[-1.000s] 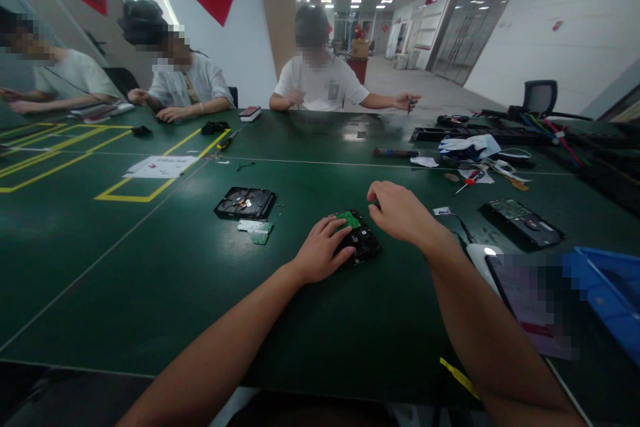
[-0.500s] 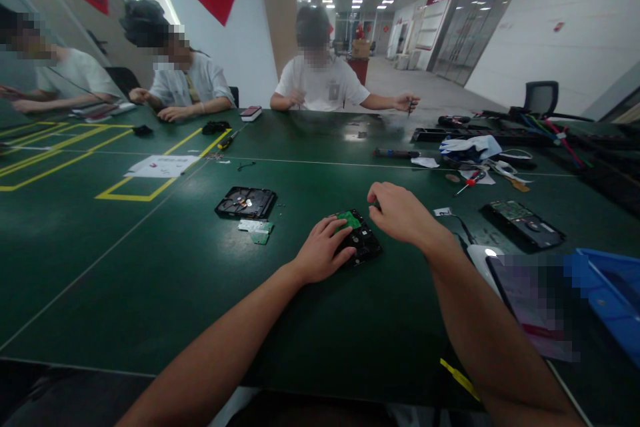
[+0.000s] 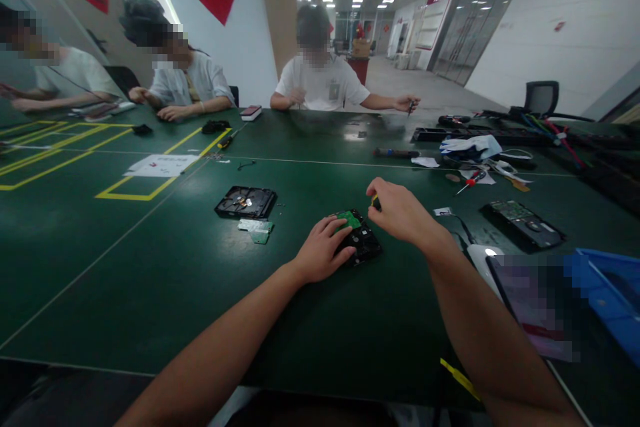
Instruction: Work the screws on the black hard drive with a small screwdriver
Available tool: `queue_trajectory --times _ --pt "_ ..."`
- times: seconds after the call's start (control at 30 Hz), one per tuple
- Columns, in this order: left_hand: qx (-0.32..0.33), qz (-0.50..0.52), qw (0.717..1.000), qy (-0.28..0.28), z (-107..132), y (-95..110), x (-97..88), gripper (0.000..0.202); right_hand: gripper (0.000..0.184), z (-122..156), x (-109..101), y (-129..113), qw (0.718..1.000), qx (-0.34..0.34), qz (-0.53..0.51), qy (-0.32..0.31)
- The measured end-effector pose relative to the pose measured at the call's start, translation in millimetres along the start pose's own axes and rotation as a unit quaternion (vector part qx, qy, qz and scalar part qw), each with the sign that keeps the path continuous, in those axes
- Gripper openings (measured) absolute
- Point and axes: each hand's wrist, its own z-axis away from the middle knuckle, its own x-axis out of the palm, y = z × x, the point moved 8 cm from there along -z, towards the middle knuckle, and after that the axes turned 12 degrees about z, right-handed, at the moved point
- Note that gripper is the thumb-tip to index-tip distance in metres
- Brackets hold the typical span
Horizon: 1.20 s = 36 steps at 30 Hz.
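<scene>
"What's closest?"

"The near edge of the green counter (image 3: 300, 333), with a blue bin (image 3: 613, 303) off to the right. Farther in, a dark hard drive (image 3: 369, 245) lies on the counter, its green patch (image 3: 349, 219) uppermost."

"And the hands?"

"The left hand (image 3: 321, 252) rests spread on the drive, fingertips reaching over part of the green, not wrapped round it. The right hand (image 3: 400, 210) is curled by the drive's far right side, thumb and forefinger pinching something yellow and black, a tool handle (image 3: 376, 201) by the look of it. Its tip is hidden, so I can't tell whether it meets the drive."

"What could go wrong?"

"If that tool is pointed and skids, it could scratch the drive or jab the left fingers, which lie close. The left hand only lies on top, so a sideways push might swivel the drive on that glossy surface."

"Farther out?"

"An opened drive (image 3: 245, 203) sits to the left, a loose circuit board (image 3: 256, 231) just in front of it. Tiny specks (image 3: 281, 205), maybe screws, lie alongside; a careless sweep could lose them. Beyond, to the right, there's a red-and-black screwdriver (image 3: 476, 177), and across the counter sits a co-worker (image 3: 325, 83) in white."
</scene>
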Motion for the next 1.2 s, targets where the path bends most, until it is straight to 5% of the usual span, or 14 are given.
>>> queue_trajectory --times 1.2 --pt "0.007 -0.007 1.000 0.002 0.8 -0.7 0.5 0.056 0.021 -2.6 3.2 0.7 1.000 -0.004 -0.005 0.016"
